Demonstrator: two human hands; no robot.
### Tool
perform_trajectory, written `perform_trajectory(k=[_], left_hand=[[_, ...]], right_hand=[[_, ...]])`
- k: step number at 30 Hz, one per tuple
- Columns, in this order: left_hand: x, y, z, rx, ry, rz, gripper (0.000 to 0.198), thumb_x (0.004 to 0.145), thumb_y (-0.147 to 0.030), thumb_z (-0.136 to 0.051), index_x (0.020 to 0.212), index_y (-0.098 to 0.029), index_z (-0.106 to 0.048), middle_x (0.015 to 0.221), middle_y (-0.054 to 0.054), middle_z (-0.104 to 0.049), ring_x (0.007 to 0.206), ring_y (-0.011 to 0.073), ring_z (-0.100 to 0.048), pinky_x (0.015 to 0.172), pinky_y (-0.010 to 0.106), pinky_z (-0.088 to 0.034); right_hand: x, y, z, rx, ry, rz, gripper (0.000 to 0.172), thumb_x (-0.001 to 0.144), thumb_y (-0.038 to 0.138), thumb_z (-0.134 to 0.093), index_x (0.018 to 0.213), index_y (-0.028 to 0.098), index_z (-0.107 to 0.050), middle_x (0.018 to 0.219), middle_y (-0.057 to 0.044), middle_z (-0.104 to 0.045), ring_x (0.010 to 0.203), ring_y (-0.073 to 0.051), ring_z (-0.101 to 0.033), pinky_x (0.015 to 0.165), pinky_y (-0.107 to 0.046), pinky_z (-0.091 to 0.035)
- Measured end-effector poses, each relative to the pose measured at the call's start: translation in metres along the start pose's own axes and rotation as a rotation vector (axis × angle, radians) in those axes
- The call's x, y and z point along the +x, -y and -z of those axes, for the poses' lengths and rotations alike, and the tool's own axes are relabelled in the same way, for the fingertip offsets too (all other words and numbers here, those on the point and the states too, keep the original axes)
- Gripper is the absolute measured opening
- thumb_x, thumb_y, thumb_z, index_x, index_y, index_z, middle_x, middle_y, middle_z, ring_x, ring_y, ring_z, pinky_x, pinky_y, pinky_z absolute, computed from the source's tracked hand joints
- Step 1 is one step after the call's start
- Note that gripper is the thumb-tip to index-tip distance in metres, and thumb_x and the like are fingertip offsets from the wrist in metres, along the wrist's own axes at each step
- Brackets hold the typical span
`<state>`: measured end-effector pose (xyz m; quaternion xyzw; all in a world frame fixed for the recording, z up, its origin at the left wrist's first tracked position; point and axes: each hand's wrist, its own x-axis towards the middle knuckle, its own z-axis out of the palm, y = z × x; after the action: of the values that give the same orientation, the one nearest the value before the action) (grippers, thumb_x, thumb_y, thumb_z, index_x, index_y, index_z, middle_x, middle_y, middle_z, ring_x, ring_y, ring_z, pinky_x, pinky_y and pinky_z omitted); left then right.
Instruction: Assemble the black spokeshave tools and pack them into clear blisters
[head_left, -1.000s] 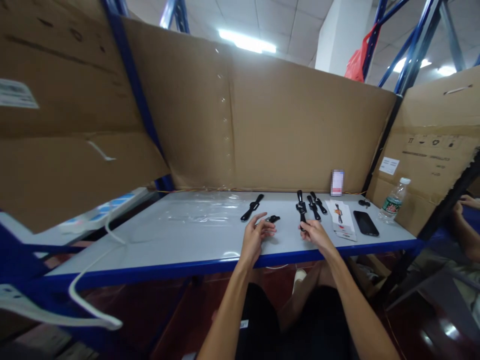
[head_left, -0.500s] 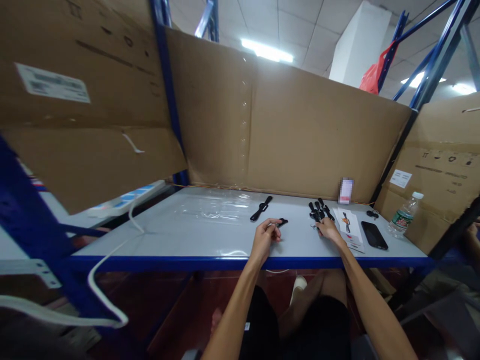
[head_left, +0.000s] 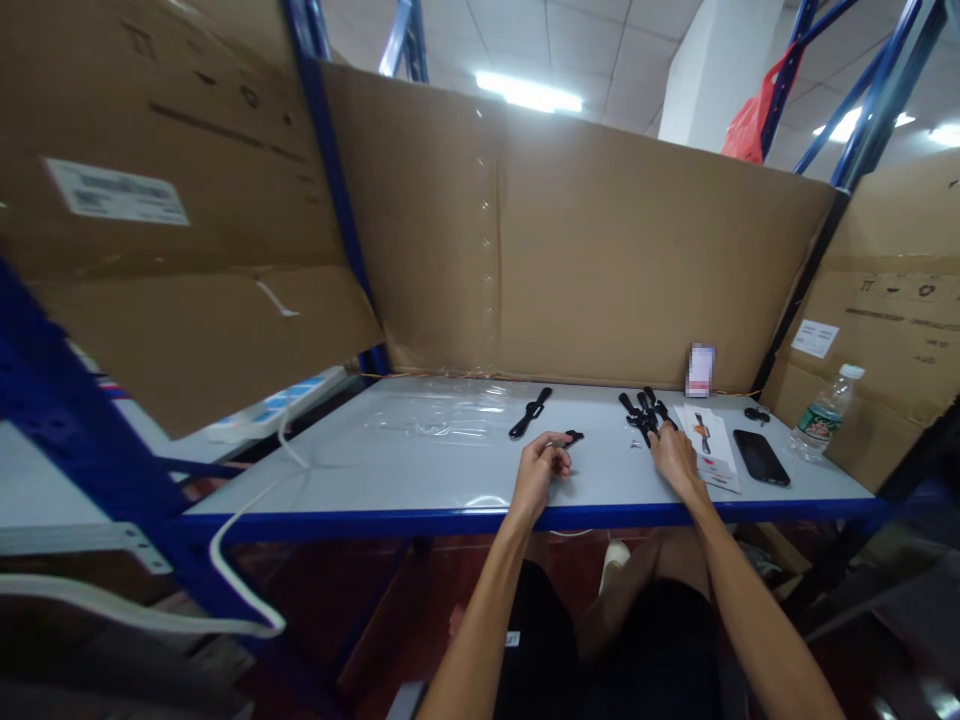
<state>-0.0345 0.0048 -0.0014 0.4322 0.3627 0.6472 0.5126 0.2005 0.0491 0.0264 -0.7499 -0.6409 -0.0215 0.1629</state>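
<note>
My left hand point(head_left: 541, 474) is over the table's front half, fingers curled and closed on a small black piece point(head_left: 574, 437) whose end sticks out past the fingertips. Farther back lies a long black piece point(head_left: 531, 412) with rounded ends and an open bracket at its middle. My right hand point(head_left: 674, 462) reaches into a cluster of similar black pieces point(head_left: 637, 418), fingers bent around the near end of one; the fingertips are partly hidden. A few tiny silvery parts point(head_left: 635, 444) lie just left of that hand.
Right of the cluster are printed leaflets point(head_left: 709, 446), a black phone point(head_left: 761, 457), keys point(head_left: 756, 414) and a water bottle point(head_left: 825, 415). A phone with a blurred screen point(head_left: 700, 371) stands against the cardboard wall point(head_left: 645, 250). Clear plastic film point(head_left: 439, 412) lies at the left back.
My right hand has shifted right and away from the tiny silvery parts, to the black pieces. My left hand stays nearly in place. The view has turned slightly.
</note>
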Motion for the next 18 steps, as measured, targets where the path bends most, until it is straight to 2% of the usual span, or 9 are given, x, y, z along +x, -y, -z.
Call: perform_trajectory(k=[4, 6, 8, 10, 13, 15, 16, 18], left_hand=[[-0.001, -0.002, 0.001, 0.011, 0.008, -0.001, 0.031, 0.06, -0.023, -0.057, 0.088, -0.014, -0.067, 0.057, -0.002, -0.059, 0.046, 0.0103, -0.049, 0.048, 0.022, -0.038], [-0.002, -0.002, 0.001, 0.016, 0.0, 0.003, 0.031, 0.059, -0.022, -0.056, 0.087, -0.015, -0.067, 0.057, -0.002, -0.059, 0.047, 0.0105, -0.049, 0.048, 0.022, -0.038], [-0.003, -0.001, 0.002, 0.012, -0.037, -0.011, 0.028, 0.06, -0.021, -0.057, 0.086, -0.015, -0.067, 0.056, -0.003, -0.058, 0.047, 0.0101, -0.048, 0.048, 0.021, -0.037], [-0.003, 0.0, 0.003, -0.021, -0.125, -0.066, 0.026, 0.062, -0.021, -0.058, 0.086, -0.015, -0.066, 0.057, -0.003, -0.056, 0.048, 0.0096, -0.047, 0.048, 0.021, -0.035], [-0.003, 0.005, 0.007, -0.05, -0.321, -0.198, 0.022, 0.066, -0.022, -0.057, 0.087, -0.018, -0.062, 0.059, -0.005, -0.053, 0.049, 0.0098, -0.046, 0.047, 0.021, -0.033], [0.0, 0.008, 0.01, 0.067, -0.396, -0.257, 0.021, 0.071, -0.022, -0.054, 0.091, -0.019, -0.06, 0.064, -0.004, -0.054, 0.053, 0.012, -0.049, 0.049, 0.022, -0.036], [0.003, 0.009, 0.011, 0.194, -0.392, -0.278, 0.022, 0.073, -0.021, -0.053, 0.093, -0.02, -0.06, 0.068, -0.002, -0.057, 0.058, 0.014, -0.054, 0.052, 0.024, -0.039], [0.013, 0.01, 0.012, 0.551, -0.312, -0.318, 0.025, 0.078, -0.019, -0.053, 0.101, -0.02, -0.063, 0.081, 0.004, -0.064, 0.074, 0.0191, -0.062, 0.065, 0.029, -0.047]], right_hand=[[-0.017, 0.002, -0.001, 0.073, 0.03, 0.115, 0.026, 0.102, 0.027, -0.049, 0.118, 0.023, -0.068, 0.108, -0.011, -0.075, 0.107, -0.025, -0.07, 0.082, -0.028, -0.046], [-0.022, 0.008, -0.005, 0.086, 0.048, 0.166, 0.028, 0.1, 0.027, -0.053, 0.124, 0.024, -0.065, 0.109, -0.01, -0.075, 0.107, -0.025, -0.069, 0.083, -0.028, -0.046], [-0.022, 0.016, -0.01, 0.071, 0.036, 0.17, 0.031, 0.1, 0.03, -0.054, 0.128, 0.02, -0.063, 0.11, -0.014, -0.074, 0.106, -0.027, -0.07, 0.083, -0.03, -0.047], [-0.019, 0.023, -0.014, 0.056, 0.023, 0.143, 0.033, 0.101, 0.032, -0.052, 0.126, 0.013, -0.063, 0.11, -0.018, -0.073, 0.105, -0.03, -0.07, 0.082, -0.032, -0.048], [-0.015, 0.029, -0.021, 0.054, 0.044, 0.118, 0.034, 0.103, 0.029, -0.048, 0.126, 0.007, -0.061, 0.111, -0.023, -0.072, 0.107, -0.032, -0.07, 0.084, -0.035, -0.049], [-0.014, 0.031, -0.025, 0.056, 0.053, 0.114, 0.035, 0.103, 0.023, -0.045, 0.13, 0.004, -0.058, 0.112, -0.025, -0.07, 0.108, -0.031, -0.069, 0.086, -0.035, -0.049], [-0.015, 0.03, -0.027, 0.058, 0.049, 0.114, 0.036, 0.103, 0.022, -0.044, 0.131, 0.003, -0.056, 0.113, -0.026, -0.07, 0.109, -0.031, -0.069, 0.087, -0.035, -0.049], [-0.018, 0.029, -0.029, 0.067, 0.038, 0.106, 0.037, 0.103, 0.021, -0.043, 0.133, 0.001, -0.054, 0.114, -0.027, -0.069, 0.11, -0.031, -0.068, 0.089, -0.036, -0.049]])
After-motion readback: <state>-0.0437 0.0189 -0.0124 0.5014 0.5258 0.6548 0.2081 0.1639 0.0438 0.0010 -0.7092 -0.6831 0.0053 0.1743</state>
